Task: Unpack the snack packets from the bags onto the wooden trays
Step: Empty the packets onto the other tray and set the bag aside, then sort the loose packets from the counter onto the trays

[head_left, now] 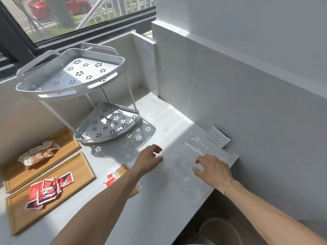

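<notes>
Now both hands hover over the clear plastic bag (pixel 192 152) lying flat on the counter (pixel 159 200) — left hand (pixel 148 160) at its near edge, fingers loosely curled and empty; right hand (pixel 213 169) above it, fingers spread, holding nothing. Left of the bag, loose snack packets (pixel 115 175) wait beside the wooden trays (pixel 83 172) — red packets (pixel 47 191) already sorted there, tan ones (pixel 38 153) behind.

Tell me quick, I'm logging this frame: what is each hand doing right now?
Left hand: open, fingers loosely curled above the countertop, holding nothing.
Right hand: open, fingers spread over the clear plastic bag, not gripping it.
</notes>
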Available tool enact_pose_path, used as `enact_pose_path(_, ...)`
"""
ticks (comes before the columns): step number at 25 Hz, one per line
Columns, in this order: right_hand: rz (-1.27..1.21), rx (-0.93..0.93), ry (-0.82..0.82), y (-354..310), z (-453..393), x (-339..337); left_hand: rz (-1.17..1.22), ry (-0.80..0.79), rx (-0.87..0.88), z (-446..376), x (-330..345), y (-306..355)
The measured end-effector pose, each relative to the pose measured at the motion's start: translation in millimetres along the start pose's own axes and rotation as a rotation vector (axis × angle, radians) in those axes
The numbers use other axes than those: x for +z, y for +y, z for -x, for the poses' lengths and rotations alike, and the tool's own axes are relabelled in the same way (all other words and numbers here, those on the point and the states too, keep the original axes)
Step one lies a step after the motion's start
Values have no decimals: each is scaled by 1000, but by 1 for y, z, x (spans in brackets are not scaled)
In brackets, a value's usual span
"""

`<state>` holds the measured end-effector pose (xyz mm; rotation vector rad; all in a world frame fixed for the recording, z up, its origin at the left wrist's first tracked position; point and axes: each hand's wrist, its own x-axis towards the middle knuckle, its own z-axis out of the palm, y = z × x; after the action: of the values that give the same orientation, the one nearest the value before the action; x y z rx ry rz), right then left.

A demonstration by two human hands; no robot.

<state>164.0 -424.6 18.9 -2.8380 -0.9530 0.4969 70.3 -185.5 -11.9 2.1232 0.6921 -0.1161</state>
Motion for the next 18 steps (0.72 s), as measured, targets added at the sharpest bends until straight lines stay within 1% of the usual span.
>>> enact_pose_path(2,14,-102,-23,-23,-20,-3,-39,51,10,12,-21,-13)
enact_pose_path(4,20,-195,-46,-48,-38,-4,-60,91,-21,27,-42,-28)
enact_pose_path(7,58,-350,-87,-90,-58,2,-31,180,-138,55,-66,-57)
enact_pose_path(11,114,-528,-165,-139,-73,16,34,278,-262,90,-79,-91)
enact_pose_path(14,124,-605,-220,-164,-80,30,37,335,-329,111,-84,-113)
enact_pose_path(18,115,-646,-267,-185,-88,44,26,357,-399,120,-81,-135)
